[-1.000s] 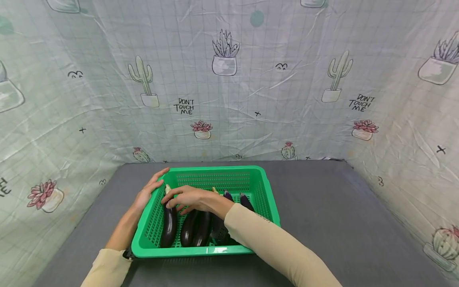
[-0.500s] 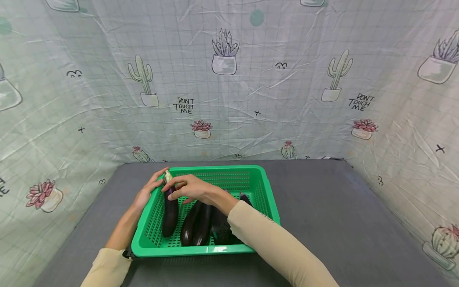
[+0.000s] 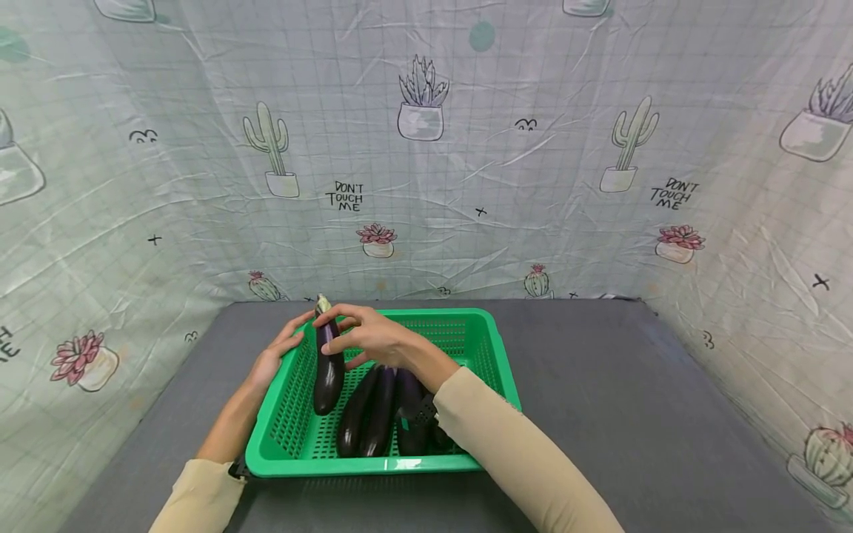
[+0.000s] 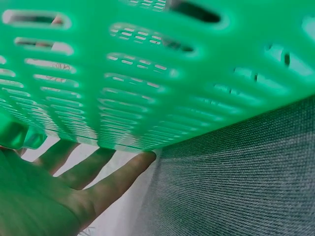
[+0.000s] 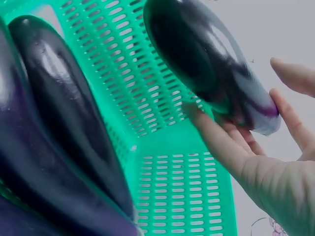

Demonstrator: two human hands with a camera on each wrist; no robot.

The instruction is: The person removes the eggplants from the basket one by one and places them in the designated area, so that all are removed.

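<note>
My right hand grips a dark purple eggplant near its pale stem end, thumb on one side and fingers on the other. The eggplant hangs tilted over the left part of a green plastic basket, its stem above the back rim. In the right wrist view, the glossy blunt end of this eggplant points up and left, away from the fingers. At the basket's left side, my left hand rests with fingers extended; the left wrist view has its fingers spread along the slotted wall.
Several more eggplants lie side by side in the basket's middle and right, partly hidden by my right forearm. A grey cloth covers the table. Behind it hangs a curtain printed with potted cacti.
My right hand has lifted the leftmost eggplant off the basket floor, moving it up, back and slightly right. The left hand stays at the basket's left side.
</note>
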